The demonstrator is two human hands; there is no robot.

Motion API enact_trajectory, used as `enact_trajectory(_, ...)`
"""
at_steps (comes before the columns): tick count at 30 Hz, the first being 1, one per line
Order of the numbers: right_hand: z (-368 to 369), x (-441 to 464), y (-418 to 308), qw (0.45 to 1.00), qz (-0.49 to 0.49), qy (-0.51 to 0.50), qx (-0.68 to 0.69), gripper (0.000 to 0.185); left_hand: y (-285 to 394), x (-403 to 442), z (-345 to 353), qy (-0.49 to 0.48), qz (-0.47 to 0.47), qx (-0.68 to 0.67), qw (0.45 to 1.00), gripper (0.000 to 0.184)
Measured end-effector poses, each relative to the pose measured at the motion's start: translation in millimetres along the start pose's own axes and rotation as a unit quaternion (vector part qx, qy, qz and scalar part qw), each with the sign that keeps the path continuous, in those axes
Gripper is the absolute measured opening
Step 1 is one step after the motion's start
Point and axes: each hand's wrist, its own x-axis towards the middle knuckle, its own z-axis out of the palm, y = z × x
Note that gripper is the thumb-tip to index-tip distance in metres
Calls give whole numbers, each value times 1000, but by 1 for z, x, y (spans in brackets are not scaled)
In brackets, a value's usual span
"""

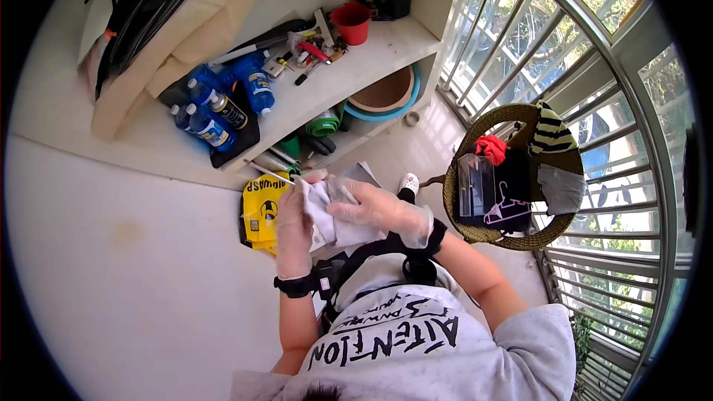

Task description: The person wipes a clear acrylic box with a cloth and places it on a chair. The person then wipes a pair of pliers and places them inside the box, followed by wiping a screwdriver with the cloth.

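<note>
A whitish cloth (319,208) is bunched up in front of my chest, between my two hands. My left hand (294,226), in a clear glove, is closed on its left edge, and a thin pale stick (269,171) juts up and to the left beside the fingers. From the right, my right hand (375,208), also gloved, presses the cloth with bent fingers. Just left of my left hand lies a yellow and black bag (261,212).
Shelves ahead hold blue bottles (212,128), a red pot (351,24), small tools and a brown basin (382,90). On the right a wicker basket (454,212) with clothes and hangers stands by the metal railing (594,11). A white wall (134,267) is at left.
</note>
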Motion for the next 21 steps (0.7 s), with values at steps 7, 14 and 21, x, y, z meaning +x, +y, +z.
enact_trajectory(7,21,4,-8,996,-40,81,3,45,-1,-3,10,32,43,32,998,34)
enact_trajectory(14,32,14,14,988,16,100,118,55,8,-11,14,31,47,83,995,37)
enact_trajectory(21,27,16,-2,802,212,-63,555,63,8,1,-11,47,164,-2,985,45)
